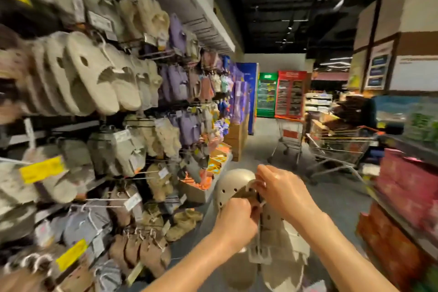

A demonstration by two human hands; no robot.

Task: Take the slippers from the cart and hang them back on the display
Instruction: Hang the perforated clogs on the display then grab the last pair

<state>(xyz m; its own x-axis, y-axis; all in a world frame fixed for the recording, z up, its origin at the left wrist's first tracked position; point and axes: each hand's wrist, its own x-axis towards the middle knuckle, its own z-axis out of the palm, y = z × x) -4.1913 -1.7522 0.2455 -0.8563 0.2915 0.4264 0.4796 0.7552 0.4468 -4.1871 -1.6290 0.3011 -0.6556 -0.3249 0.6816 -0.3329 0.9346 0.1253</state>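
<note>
1. The slipper display [132, 106] fills the left side of the aisle, its rows of wire pegs packed with hanging pairs: beige clogs [94, 73] near the top, fluffy cream slippers [147, 16] above them, purple pairs [177, 80] further along, brown ones [139, 253] low down.
2. Yellow price tags [41, 169] stick out from the front ends of several pegs.
3. Stacked red and pink boxes [407, 187] line the shelf along the right edge of the aisle.
4. Two shopping carts [341, 147] stand further up the aisle floor, well apart from the hands; what they hold cannot be told through the blur.
5. A pair of beige perforated clog slippers [233, 185] is held in mid-air in front of the person, beside the lower part of the display and not on any peg. The toes point up and the heels hang down toward the bottom edge of the view.
6. The right hand [282, 193] is curled over the upper part of the pair, fingertips pinching at the small plastic hanger [252, 185] joining the slippers.
7. The left hand [237, 214] is closed in a fist-like grip on the pair just below, touching the right hand's fingers.
</note>
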